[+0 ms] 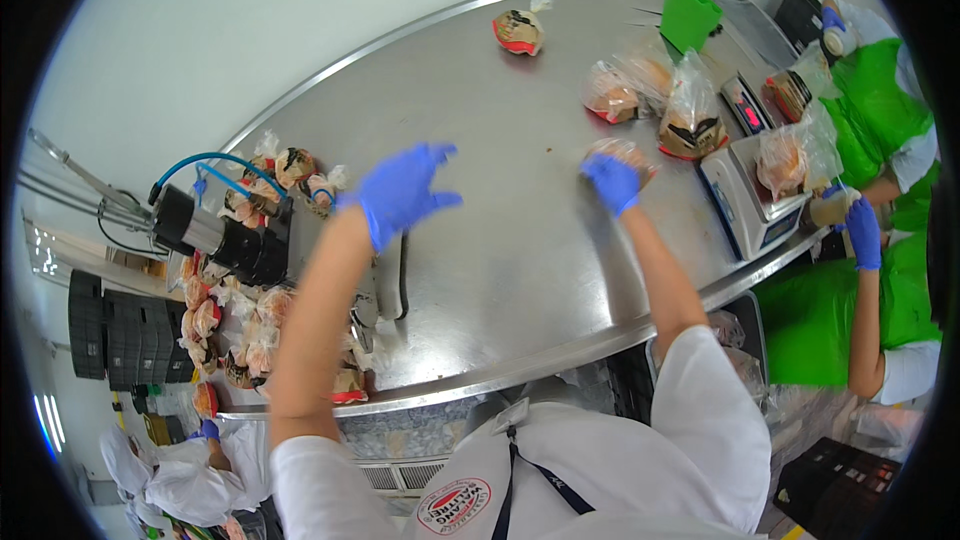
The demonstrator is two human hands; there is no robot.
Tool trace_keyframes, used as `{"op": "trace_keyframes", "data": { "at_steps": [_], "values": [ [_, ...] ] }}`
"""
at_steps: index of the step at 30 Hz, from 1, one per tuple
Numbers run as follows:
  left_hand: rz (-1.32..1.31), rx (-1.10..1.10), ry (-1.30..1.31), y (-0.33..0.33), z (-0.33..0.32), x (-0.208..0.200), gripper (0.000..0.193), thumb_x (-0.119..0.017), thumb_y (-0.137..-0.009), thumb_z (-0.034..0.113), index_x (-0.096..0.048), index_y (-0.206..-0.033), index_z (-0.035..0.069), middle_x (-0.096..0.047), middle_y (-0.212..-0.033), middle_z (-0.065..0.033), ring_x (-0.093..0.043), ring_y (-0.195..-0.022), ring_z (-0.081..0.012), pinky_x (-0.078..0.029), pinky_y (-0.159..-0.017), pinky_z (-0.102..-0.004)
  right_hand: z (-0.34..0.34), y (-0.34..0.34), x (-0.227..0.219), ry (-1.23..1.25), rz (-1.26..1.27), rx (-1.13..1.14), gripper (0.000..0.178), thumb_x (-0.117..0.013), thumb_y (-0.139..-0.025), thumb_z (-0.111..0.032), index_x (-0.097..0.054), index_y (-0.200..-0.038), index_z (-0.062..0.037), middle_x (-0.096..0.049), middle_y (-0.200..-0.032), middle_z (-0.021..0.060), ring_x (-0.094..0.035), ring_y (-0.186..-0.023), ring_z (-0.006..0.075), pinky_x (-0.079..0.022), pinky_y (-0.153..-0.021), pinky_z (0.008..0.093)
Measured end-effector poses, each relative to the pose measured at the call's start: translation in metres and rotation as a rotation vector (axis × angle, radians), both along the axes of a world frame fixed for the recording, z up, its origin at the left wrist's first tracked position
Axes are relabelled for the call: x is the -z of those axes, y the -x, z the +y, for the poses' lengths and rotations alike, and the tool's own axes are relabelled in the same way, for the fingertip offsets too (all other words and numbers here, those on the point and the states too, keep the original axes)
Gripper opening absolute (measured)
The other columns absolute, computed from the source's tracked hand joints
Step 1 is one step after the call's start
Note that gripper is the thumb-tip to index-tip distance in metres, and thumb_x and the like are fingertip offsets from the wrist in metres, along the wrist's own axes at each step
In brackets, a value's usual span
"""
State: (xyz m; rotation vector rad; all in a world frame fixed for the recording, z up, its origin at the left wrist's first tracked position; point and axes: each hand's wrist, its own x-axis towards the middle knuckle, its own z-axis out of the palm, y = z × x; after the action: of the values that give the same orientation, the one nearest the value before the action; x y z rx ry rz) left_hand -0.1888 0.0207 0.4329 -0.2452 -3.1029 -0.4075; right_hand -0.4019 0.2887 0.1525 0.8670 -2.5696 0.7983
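Note:
My left hand (405, 195), in a blue glove, is held over the steel table (480, 270) with its fingers apart and nothing in them. To its left stands a black and silver machine (220, 235) with blue air hoses. My right hand (612, 183), also gloved in blue, is closed on a bagged chicken (625, 151) in clear plastic printed brown and red; the hand covers part of it. Just beyond lie more bagged chickens, one pale and red (610, 93) and one with a brown print (692, 118).
At right is a scale (745, 202) bearing a bagged chicken (782, 162). A green container (688, 15) and a lone bagged chicken (518, 32) are at the far side. Many bagged chickens (255, 340) crowd the left. Co-workers in green aprons (815, 325) stand at right; black crates (130, 325) are stacked left.

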Motion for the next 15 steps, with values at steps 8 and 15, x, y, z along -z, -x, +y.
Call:
{"op": "trace_keyframes", "data": {
  "at_steps": [8,15],
  "values": [
    [0.265,-0.202,-0.359,-0.112,0.112,0.251,0.082,-0.073,-0.074,0.030,-0.027,-0.137,0.002,-0.035,-0.136,-0.0186,-0.037,-0.124,-0.0271,-0.030,-0.104,-0.0394,-0.017,-0.204,-0.069,0.578,-0.803,-0.597,0.013,-0.064,-0.078,-0.014,-0.063,-0.087,-0.0042,-0.064,-0.083,0.0058,-0.058,-0.076,0.0145,-0.047,-0.070,0.0282],
    [-0.027,-0.384,-1.368,-0.140,0.084,0.263,0.080,-0.073,-0.074,0.016,-0.026,-0.137,0.002,-0.038,-0.133,-0.0127,-0.043,-0.118,-0.0220,-0.038,-0.099,-0.0357,-0.094,-0.287,-0.107,0.837,-1.088,-0.401,0.011,-0.060,-0.079,-0.007,-0.059,-0.090,-0.0052,-0.055,-0.076,0.0014,-0.051,-0.070,0.0097,-0.044,-0.065,0.0258]
  ]
}}
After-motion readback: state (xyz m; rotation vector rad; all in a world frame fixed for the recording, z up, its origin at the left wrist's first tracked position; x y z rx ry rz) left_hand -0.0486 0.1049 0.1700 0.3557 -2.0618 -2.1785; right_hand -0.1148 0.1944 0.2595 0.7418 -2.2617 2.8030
